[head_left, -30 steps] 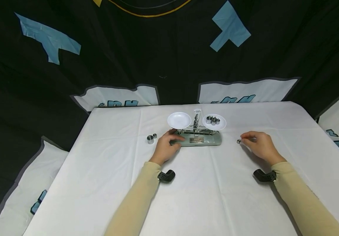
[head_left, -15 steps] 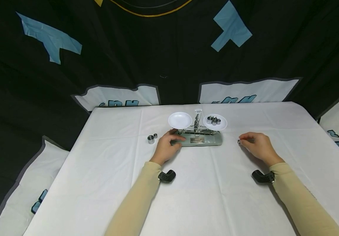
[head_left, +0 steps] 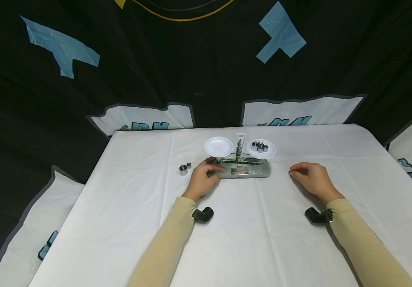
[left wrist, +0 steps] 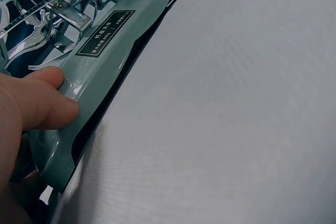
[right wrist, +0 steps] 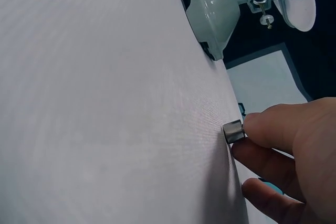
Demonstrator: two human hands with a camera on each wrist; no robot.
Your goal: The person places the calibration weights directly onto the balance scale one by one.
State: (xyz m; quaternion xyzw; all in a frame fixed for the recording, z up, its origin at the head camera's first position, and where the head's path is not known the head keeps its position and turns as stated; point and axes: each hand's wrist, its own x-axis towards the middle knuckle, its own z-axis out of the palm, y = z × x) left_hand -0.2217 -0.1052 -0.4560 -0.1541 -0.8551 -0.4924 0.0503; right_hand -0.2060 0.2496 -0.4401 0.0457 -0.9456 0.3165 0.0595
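A grey-green balance scale (head_left: 243,170) stands mid-table with a bare white left pan (head_left: 218,146) and a right pan (head_left: 271,152) carrying several small metal weights (head_left: 259,146). My left hand (head_left: 204,175) grips the left end of the scale's base (left wrist: 105,72), with the thumb (left wrist: 42,103) lying on top. To the right of the scale, my right hand (head_left: 311,177) pinches a tiny metal weight (head_left: 290,172) between thumb and forefinger. In the right wrist view that weight (right wrist: 232,131) sits on the cloth at my fingertips (right wrist: 262,127).
Two more metal weights (head_left: 183,169), one larger and one smaller, stand on the white tablecloth (head_left: 227,239) left of the scale. Dark fabric with blue and white patches hangs beyond the table's far edge.
My right hand has crept a little to the left and its fingertips have closed onto the tiny weight, which lay just clear of them before. The left hand has stayed put.
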